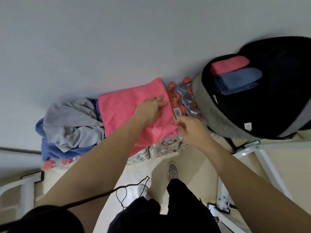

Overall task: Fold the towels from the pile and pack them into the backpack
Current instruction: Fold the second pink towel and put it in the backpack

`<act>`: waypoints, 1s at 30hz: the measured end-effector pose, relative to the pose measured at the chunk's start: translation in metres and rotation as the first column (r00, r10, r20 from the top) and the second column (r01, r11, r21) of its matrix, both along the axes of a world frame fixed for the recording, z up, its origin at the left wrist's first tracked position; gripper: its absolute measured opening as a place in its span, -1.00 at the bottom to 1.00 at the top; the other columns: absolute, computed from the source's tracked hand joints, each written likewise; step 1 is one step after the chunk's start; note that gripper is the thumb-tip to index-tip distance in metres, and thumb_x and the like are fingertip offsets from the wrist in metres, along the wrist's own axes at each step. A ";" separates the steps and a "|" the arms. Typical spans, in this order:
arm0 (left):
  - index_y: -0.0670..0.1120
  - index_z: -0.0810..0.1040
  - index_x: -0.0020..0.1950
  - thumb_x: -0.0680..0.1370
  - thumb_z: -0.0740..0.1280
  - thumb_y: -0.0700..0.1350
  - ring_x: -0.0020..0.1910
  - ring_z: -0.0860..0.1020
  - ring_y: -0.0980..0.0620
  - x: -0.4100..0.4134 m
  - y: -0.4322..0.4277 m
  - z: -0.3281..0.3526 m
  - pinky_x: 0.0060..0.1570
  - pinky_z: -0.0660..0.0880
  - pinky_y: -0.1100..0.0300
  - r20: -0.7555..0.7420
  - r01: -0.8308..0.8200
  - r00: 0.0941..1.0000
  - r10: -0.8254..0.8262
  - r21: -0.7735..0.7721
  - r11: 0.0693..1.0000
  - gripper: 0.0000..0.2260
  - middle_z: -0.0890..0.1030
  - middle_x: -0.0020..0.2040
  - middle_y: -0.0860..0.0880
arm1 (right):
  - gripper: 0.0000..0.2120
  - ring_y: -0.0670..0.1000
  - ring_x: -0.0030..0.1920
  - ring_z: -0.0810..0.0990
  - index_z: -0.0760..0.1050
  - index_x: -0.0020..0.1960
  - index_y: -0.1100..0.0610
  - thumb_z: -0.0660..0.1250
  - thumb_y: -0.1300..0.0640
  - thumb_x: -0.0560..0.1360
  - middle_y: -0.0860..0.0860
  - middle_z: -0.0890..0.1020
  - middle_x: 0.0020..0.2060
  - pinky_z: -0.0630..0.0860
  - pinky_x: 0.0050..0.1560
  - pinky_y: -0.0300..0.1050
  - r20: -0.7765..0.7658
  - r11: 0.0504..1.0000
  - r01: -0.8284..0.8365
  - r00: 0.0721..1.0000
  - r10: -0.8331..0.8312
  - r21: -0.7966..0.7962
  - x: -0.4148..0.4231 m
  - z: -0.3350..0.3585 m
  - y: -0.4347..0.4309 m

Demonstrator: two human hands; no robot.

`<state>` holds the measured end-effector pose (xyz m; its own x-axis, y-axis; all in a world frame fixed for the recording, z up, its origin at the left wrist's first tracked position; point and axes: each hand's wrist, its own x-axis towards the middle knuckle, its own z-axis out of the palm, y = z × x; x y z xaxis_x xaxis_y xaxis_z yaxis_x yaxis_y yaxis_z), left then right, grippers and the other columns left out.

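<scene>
Grey and blue pile sits on the bottle packs' left end. Beside it lies the pink towel, with the left hand flat on it, fingers straight. The right hand pinches its near-right corner. At the right, the open backpack holds folded towels.

Left hand presses flat on the pink towel — right hand pinches its corner beside the backpack.

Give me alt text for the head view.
A person's left hand presses flat on a pink towel spread over bottled-water packs, while the right hand pinches its corner. An unfolded pile lies left; the open backpack right holds two folded towels.
</scene>
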<state>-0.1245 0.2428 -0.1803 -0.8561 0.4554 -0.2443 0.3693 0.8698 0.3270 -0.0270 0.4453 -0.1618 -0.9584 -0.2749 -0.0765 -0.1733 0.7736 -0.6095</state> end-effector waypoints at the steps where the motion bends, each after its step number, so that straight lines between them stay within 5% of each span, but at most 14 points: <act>1: 0.11 0.34 0.50 0.62 0.22 -0.09 0.54 0.18 -0.09 0.000 0.000 0.000 0.48 0.20 -0.06 0.002 0.000 1.000 0.000 -0.002 1.000 -0.57 0.14 0.59 0.05 | -0.86 -0.05 -0.17 0.54 0.55 -0.04 0.06 0.38 0.26 0.46 -0.09 0.62 -0.14 0.52 -0.18 -0.05 -0.017 1.000 0.027 0.999 -0.027 0.007 0.007 0.001 0.003; 8: 0.09 0.33 0.51 0.61 0.21 -0.06 0.54 0.19 -0.11 0.001 0.001 0.006 0.47 0.22 -0.06 0.010 0.011 1.000 -0.010 -0.027 1.000 -0.56 0.14 0.59 0.02 | -0.91 0.03 -0.19 0.61 0.49 -0.06 0.04 0.38 0.10 0.46 -0.06 0.65 -0.21 0.53 -0.21 -0.08 0.044 0.971 0.146 0.987 -0.157 0.192 0.062 -0.007 0.005; 13: 0.08 0.28 0.53 0.62 0.19 -0.05 0.55 0.14 -0.12 0.005 0.003 0.004 0.48 0.18 -0.09 0.018 0.025 1.000 -0.024 -0.055 0.998 -0.54 0.11 0.60 -0.01 | -0.86 0.02 -0.12 0.64 0.49 0.02 -0.08 0.32 -0.10 0.52 -0.08 0.67 -0.17 0.54 -0.14 -0.10 0.178 0.934 0.028 0.979 -0.097 0.356 0.064 -0.007 -0.003; 16: 0.03 0.26 0.54 0.62 0.20 -0.07 0.55 0.13 -0.14 0.008 0.000 0.006 0.49 0.15 -0.09 0.049 -0.002 0.999 0.001 0.027 1.000 -0.53 0.15 0.59 -0.06 | -0.93 0.01 -0.14 0.64 0.52 -0.02 -0.08 0.31 -0.05 0.54 -0.09 0.67 -0.16 0.55 -0.16 -0.10 0.150 0.930 0.012 0.986 -0.072 0.367 0.045 0.008 -0.008; 21: -0.04 0.49 0.40 0.56 0.24 -0.15 0.37 0.42 -0.10 0.027 -0.031 0.014 0.34 0.32 0.12 -0.075 -0.247 0.958 0.278 0.285 0.926 -0.61 0.48 0.40 -0.06 | -0.91 0.01 -0.26 0.60 0.54 -0.03 -0.03 0.26 0.04 0.54 -0.08 0.64 -0.23 0.53 -0.25 -0.11 0.068 0.953 0.018 0.997 -0.040 0.303 -0.010 0.036 -0.025; 26: -0.04 0.57 0.25 0.50 0.24 -0.17 0.19 0.50 -0.19 0.022 -0.087 0.019 0.15 0.47 -0.01 -0.220 -0.544 0.792 0.569 0.167 0.822 -0.66 0.56 0.22 -0.11 | -0.88 0.17 -0.12 0.62 0.54 -0.05 0.03 0.22 0.08 0.54 0.07 0.64 -0.11 0.57 -0.15 0.02 0.037 0.963 0.001 0.999 -0.012 0.271 -0.082 0.035 -0.055; 30: -0.10 0.50 0.28 0.54 0.17 -0.25 0.23 0.45 -0.22 0.010 -0.118 0.021 0.12 0.44 -0.10 -0.223 -0.695 0.688 0.690 0.068 0.715 -0.67 0.49 0.25 -0.17 | -0.73 0.30 0.13 0.54 0.49 0.21 0.22 0.19 0.20 0.54 0.24 0.54 0.11 0.55 0.09 0.15 -0.024 0.943 -0.012 0.999 0.021 0.332 -0.139 0.019 -0.073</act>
